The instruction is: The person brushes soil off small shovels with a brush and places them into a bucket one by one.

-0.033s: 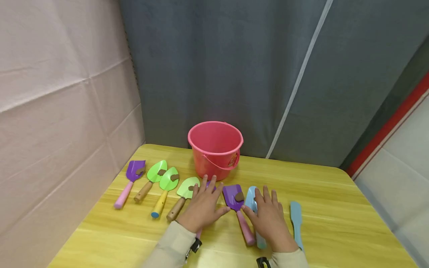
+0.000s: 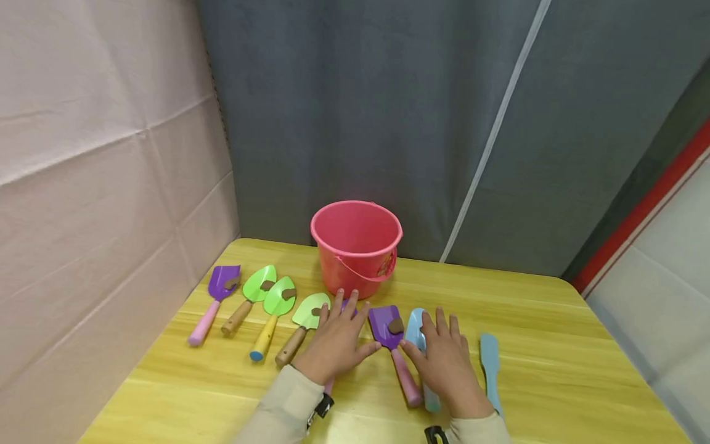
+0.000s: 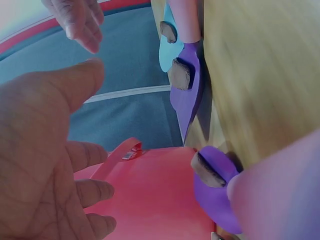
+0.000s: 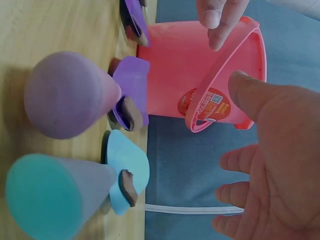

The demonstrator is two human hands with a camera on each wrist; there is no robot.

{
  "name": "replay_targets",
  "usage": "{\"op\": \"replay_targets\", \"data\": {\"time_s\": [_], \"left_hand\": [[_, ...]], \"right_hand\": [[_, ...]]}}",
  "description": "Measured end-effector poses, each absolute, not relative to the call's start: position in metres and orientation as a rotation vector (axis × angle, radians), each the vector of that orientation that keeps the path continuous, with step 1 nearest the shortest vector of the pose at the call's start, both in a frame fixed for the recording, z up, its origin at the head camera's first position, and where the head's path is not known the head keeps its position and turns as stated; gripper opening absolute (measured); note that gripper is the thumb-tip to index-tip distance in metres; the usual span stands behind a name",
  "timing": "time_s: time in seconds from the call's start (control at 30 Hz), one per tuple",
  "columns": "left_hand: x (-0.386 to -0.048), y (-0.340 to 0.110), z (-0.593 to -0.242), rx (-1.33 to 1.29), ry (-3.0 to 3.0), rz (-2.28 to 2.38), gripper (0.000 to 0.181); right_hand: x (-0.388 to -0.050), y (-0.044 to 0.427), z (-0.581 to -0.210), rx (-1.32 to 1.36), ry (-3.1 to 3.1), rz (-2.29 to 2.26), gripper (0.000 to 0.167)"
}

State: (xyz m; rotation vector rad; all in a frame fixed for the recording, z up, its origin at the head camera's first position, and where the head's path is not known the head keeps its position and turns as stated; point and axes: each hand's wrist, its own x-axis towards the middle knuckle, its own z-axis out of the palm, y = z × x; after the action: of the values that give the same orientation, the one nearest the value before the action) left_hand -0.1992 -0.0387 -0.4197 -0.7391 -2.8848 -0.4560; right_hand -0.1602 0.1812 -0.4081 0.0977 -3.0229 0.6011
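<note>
In the head view my left hand (image 2: 335, 345), fingers spread, hovers over a purple toy shovel (image 3: 212, 202) that it mostly hides. My right hand (image 2: 446, 364), also spread, is above a light blue toy shovel (image 2: 415, 327), partly covering it. Between the hands lies another purple shovel (image 2: 381, 320) with a pink handle. Both wrist views show the palms apart from the tools, holding nothing. Small brown lumps (image 2: 396, 326) sit on the shovel blades. Just beyond the hands stands a pink bucket (image 2: 355, 271), upright, its handle hanging at the front.
To the left lie a purple shovel (image 2: 220, 283), two bright green trowels (image 2: 258, 285) and a pale green trowel (image 2: 310, 309). A flat blue tool (image 2: 490, 357) lies on the right of the wooden table (image 2: 554, 357). A grey curtain (image 2: 360, 111) hangs behind; a pale cloth wall (image 2: 111, 216) borders the left.
</note>
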Motion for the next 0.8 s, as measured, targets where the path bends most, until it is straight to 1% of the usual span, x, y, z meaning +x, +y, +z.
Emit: {"op": "replay_targets", "data": {"time_s": [0.27,0.5,0.63,0.8], "left_hand": [[-0.195,-0.036,-0.418,-0.755,-2.898,-0.499,0.076],[-0.194,-0.036,-0.419,-0.762,-2.89,-0.524,0.075],[-0.196,-0.038,-0.418,-0.862,-2.872,-0.578,0.073],[-0.2,-0.041,-0.413,-1.1,-2.866,-0.529,0.068]], "right_hand": [[-0.156,0.184,-0.403,0.101,-3.003,0.603,0.073],[-0.159,0.186,-0.403,0.166,-2.972,0.55,0.074],[-0.163,0.193,-0.403,0.237,-2.936,0.515,0.072],[-0.169,0.212,-0.402,0.333,-2.869,0.429,0.066]]}}
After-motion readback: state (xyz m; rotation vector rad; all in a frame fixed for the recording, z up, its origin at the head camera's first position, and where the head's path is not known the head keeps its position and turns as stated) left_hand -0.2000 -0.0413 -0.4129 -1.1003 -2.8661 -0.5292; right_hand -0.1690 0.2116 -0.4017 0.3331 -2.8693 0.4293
